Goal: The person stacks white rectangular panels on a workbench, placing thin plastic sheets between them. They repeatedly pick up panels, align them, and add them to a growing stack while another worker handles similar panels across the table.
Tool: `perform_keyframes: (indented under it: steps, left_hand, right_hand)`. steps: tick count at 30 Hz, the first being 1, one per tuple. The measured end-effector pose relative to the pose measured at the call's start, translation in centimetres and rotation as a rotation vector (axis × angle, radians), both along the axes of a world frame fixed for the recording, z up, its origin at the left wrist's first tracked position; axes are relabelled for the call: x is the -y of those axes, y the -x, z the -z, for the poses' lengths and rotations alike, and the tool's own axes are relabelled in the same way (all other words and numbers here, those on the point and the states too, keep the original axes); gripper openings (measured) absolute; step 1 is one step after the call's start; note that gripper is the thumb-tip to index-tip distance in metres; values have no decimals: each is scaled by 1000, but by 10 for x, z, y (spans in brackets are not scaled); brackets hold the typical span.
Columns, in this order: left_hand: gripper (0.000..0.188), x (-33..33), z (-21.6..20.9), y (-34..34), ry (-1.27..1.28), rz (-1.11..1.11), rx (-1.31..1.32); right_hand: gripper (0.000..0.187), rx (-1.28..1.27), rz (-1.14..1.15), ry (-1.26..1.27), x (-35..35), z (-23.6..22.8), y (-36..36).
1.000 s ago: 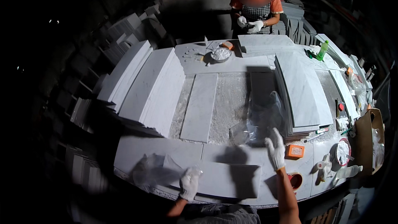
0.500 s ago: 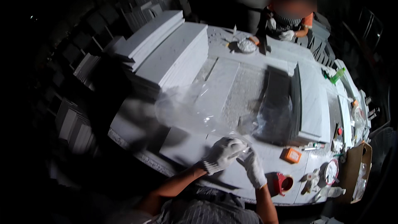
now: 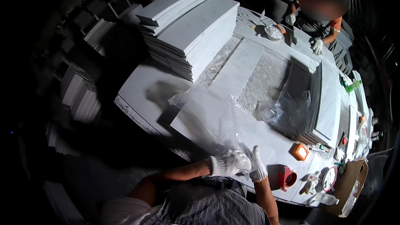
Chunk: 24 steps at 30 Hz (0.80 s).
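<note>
Your left hand (image 3: 230,162) is curled shut on the near corner of the clear plastic sheet (image 3: 208,118), which lies draped over the marble slab (image 3: 266,139). Your right hand (image 3: 257,167), just beside it, seems to pinch the same edge, though the film blurs this. Tug hard and the thin sheet may tear, or sweep the red cup (image 3: 286,178) off the surface (image 3: 141,87).

Stone workshop — indicated by stacked white marble slabs (image 3: 189,27) on a large marble-topped workbench (image 3: 141,87). More slab stacks (image 3: 79,93) are seen leaning in the dark surround; a tape roll (image 3: 286,178) and small tools are laid along the bench edge.
</note>
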<state>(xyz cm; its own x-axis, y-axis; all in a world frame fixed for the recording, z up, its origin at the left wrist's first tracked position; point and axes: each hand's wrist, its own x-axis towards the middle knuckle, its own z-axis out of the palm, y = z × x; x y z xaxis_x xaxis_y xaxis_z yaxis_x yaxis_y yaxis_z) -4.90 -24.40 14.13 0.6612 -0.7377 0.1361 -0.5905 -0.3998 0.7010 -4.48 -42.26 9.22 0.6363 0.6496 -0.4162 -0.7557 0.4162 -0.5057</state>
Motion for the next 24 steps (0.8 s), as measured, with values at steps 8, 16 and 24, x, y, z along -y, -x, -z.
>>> perform_keyframes:
  steps: [8, 16, 24]
  left_hand:
    - [16, 4, 16, 31, 199, -40, -112]
    - [25, -1, 17, 28, 295, -60, 288]
    - [45, -84, 25, -33, -216, -630, 22]
  right_hand:
    - [66, -14, -93, -6, -16, -20, -2]
    - [25, 10, 1, 110, -14, -8, 5]
    - [21, 229, 52, 236, 16, -30, 2]
